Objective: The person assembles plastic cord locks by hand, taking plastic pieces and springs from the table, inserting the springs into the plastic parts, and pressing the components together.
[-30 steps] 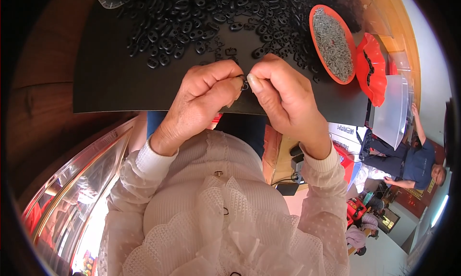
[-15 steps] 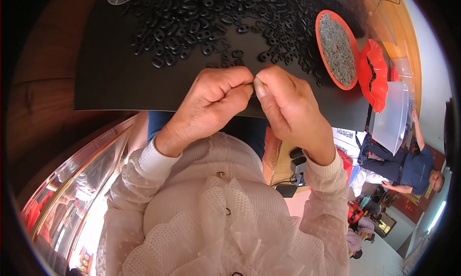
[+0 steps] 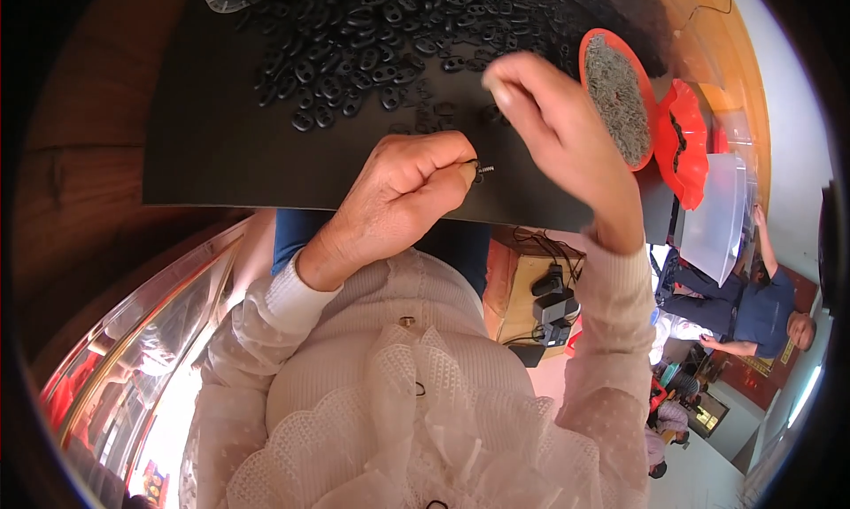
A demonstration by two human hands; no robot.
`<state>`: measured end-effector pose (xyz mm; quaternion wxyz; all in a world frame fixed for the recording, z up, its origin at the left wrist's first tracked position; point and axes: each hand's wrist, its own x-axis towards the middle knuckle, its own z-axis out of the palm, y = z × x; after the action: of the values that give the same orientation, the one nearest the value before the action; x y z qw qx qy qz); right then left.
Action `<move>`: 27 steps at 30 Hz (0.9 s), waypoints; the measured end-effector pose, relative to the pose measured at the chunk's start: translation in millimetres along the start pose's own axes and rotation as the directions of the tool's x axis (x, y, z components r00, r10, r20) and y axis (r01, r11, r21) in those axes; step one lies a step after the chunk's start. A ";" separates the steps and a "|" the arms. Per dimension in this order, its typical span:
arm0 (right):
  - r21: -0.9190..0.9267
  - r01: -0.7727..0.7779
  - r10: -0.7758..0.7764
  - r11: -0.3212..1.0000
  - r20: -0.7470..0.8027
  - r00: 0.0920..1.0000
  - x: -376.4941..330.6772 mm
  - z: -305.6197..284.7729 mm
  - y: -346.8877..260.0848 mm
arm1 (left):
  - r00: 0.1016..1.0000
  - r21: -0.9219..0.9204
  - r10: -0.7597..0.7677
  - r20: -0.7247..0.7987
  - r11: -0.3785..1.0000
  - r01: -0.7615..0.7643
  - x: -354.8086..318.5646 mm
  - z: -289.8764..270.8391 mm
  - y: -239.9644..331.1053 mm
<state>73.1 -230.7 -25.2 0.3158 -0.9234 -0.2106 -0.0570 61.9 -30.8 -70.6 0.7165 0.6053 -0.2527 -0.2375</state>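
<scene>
Work surface is a black flat board point(image 3: 221, 146), laid over a brown wooden top point(image 3: 80, 155). A heap of small black oval two-hole parts point(image 3: 372, 40) is spread across its far half. A round red dish point(image 3: 615, 97) filled with small grey screws is set at the right edge.

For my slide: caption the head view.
Left hand pinches a small screw; right hand lifts over black parts.

matt black mat point(image 3: 221, 155); dull black plastic links point(image 3: 354, 57) at 12 o'clock; glossy red plastic dish point(image 3: 651, 146) of grey metal screws point(image 3: 617, 97) at 2 o'clock.
</scene>
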 end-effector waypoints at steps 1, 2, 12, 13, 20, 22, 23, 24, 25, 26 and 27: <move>-0.108 0.008 -0.008 0.994 0.008 1.000 10.2 0.4 7.0 | 1.000 0.007 -0.013 -0.004 1.000 0.013 0.1 0.0 0.4; -0.215 0.017 -0.014 0.977 0.017 1.000 19.7 1.9 11.9 | 1.000 0.006 -0.010 -0.001 1.000 0.010 0.8 -0.1 0.8; -0.502 0.034 0.031 0.864 0.121 0.992 44.9 12.2 28.9 | 1.000 -0.005 0.006 -0.009 1.000 -0.006 -1.0 -1.8 -1.3; -0.514 0.025 0.043 0.858 0.120 0.992 42.4 9.0 29.6 | 1.000 0.002 0.014 -0.008 1.000 -0.014 -1.0 -2.0 -2.7; -0.333 0.003 0.028 0.943 0.090 0.996 20.2 10.3 15.5 | 0.996 0.067 0.089 -0.007 0.994 -0.088 0.2 -2.6 -1.4; -0.436 -0.026 0.112 0.899 0.172 0.979 16.9 4.5 12.2 | 0.997 0.066 0.079 -0.005 0.995 -0.078 0.1 -2.2 -0.4; -0.435 -0.026 0.111 0.900 0.173 0.979 16.5 3.0 14.9 | 0.997 0.067 0.077 -0.006 0.995 -0.077 0.1 -2.0 -0.5; -0.423 -0.004 0.077 0.906 0.156 0.985 16.3 1.5 18.9 | 0.997 0.061 0.079 -0.007 0.995 -0.078 0.1 -1.5 -0.8; -0.412 0.018 0.043 0.911 0.139 0.989 16.7 0.8 20.4 | 0.997 0.055 0.080 -0.008 0.995 -0.080 0.2 -1.0 -1.0; -0.410 0.017 0.043 0.912 0.138 0.990 18.0 2.1 20.1 | 0.997 0.056 0.079 -0.007 0.995 -0.078 0.0 -0.9 -1.1; -0.372 0.016 0.018 0.928 0.088 0.996 22.2 5.7 16.1 | 0.997 0.057 0.073 -0.006 0.996 -0.072 -0.4 -1.1 -1.7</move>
<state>99.9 -230.9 -33.4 0.1250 -0.9683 -0.2094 -0.0541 62.2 -30.0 -72.4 0.7084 0.6166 -0.2781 -0.2015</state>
